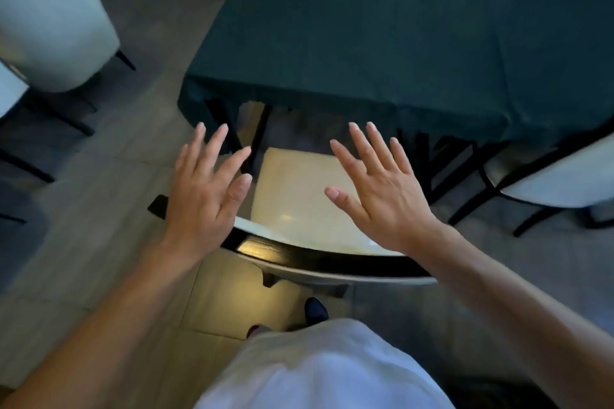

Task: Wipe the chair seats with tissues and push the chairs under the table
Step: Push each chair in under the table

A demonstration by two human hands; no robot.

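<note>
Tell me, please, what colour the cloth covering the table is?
The plain fabric tablecloth is dark green, with no pattern; the head view shows it.

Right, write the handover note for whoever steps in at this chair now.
Left hand: open, fingers spread, above the chair back's left end, holding nothing.
Right hand: open, spread over the cream seat, holding nothing.
No tissue in view.
The seat sits partly out from the green-clothed table; its front edge is just at the cloth's hem.
Left: push this chair under. Whether the seat has been wiped cannot be told. A second chair stands at the right.
</note>
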